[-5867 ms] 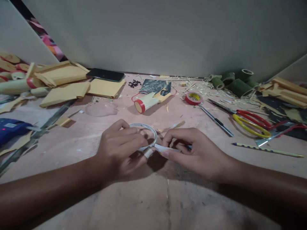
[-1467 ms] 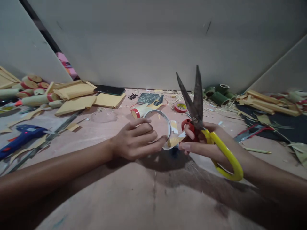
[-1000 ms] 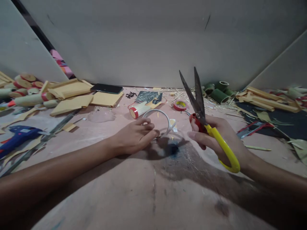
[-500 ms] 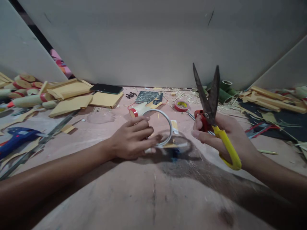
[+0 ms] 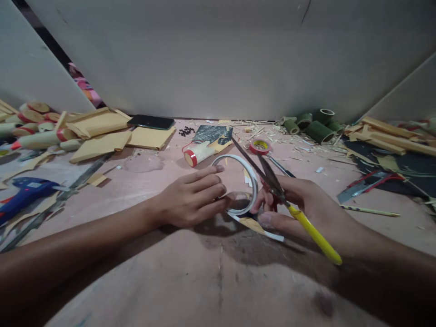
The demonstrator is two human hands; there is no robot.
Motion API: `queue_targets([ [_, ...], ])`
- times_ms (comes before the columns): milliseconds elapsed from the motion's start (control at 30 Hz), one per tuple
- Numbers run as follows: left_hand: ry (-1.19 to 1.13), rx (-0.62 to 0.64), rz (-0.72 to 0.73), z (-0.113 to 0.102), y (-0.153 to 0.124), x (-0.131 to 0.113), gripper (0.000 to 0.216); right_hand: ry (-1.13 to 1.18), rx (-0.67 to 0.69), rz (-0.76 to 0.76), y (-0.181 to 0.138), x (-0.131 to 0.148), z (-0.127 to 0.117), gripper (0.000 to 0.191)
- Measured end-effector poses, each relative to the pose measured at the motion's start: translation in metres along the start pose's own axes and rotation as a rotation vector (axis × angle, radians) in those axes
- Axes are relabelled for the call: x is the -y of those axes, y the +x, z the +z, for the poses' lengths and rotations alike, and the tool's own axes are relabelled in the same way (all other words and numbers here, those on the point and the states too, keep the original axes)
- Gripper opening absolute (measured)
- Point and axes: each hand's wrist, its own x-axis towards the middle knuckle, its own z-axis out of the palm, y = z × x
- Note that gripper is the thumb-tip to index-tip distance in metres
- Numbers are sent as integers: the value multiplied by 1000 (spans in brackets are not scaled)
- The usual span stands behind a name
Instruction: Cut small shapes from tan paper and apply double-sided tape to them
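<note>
My left hand (image 5: 190, 200) grips a thin white tape roll (image 5: 250, 175) upright just above the pink floor, fingers curled round its left side. A strip of tape (image 5: 259, 229) with a yellowish backing trails from the roll toward me. My right hand (image 5: 306, 204) holds large scissors with yellow and red handles (image 5: 311, 231). Their dark blades (image 5: 259, 170) are slightly apart and point up-left, crossing in front of the roll. The right fingers also touch the strip near the roll.
A blue glue gun (image 5: 23, 193) lies far left beside cardboard pieces (image 5: 102, 136) and a phone (image 5: 150, 121). A red-capped tube (image 5: 197, 154), a red tape roll (image 5: 259, 146), green bamboo sections (image 5: 316, 127), a pencil (image 5: 369, 210) and scraps lie behind and right.
The scissors have tipped from pointing upward to lying low across the tape roll. My right hand moved left to the roll. A strip now trails from the roll.
</note>
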Motion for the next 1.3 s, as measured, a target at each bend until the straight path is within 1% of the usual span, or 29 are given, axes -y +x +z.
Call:
queue_targets([
  [167, -4, 51, 6, 1, 0, -1, 16, 143, 18, 50, -3, -2, 8, 20],
  [267, 1, 80, 3, 2, 3, -5, 23, 220, -32, 57, -5, -3, 11, 21],
  [333, 6, 106, -4, 2, 5, -7, 23, 325, -61, 86, -8, -5, 13, 21],
  [400, 22, 151, -17, 2, 7, -9, 22, 453, -45, 135, -10, -6, 15, 23],
  [467, 38, 183, -23, 2, 6, -10, 23, 521, -2, 174, -12, -7, 17, 23],
  [567, 51, 161, -24, 1, 5, -10, 25, 530, 0, 175, -11, -7, 18, 23],
  [633, 57, 132, -23, 1, 4, -9, 24, 527, -33, 138, -8, -7, 18, 29],
  [733, 58, 128, -17, 1, 4, -9, 22, 481, -68, 100, -5, -7, 17, 35],
  [767, 54, 133, -17, 2, 4, -9, 21, 461, -60, 109, -5, -7, 17, 34],
  [833, 41, 139, -37, 3, 4, -9, 19, 443, -39, 141, -7, -8, 20, 27],
  [867, 27, 144, -67, 3, 4, -10, 18, 438, -33, 155, -9, -9, 22, 23],
  [933, -57, 171, -147, 4, 4, -11, 18, 433, -19, 163, -12, -10, 27, 24],
  [1033, -327, 222, -284, 2, 7, -13, 25, 447, -10, 111, -15, -12, 34, 24],
  [1100, -527, 248, -379, -1, 12, -16, 27, 422, -44, 60, -15, -14, 37, 23],
  [1167, -678, 260, -484, -4, 17, -20, 29, 363, -94, 7, -15, -14, 39, 21],
  [1233, -768, 268, -591, -6, 22, -24, 32, 329, -120, -28, -16, -14, 40, 20],
  [1300, -823, 276, -693, -8, 26, -28, 33, 312, -118, -24, -17, -14, 41, 22],
])
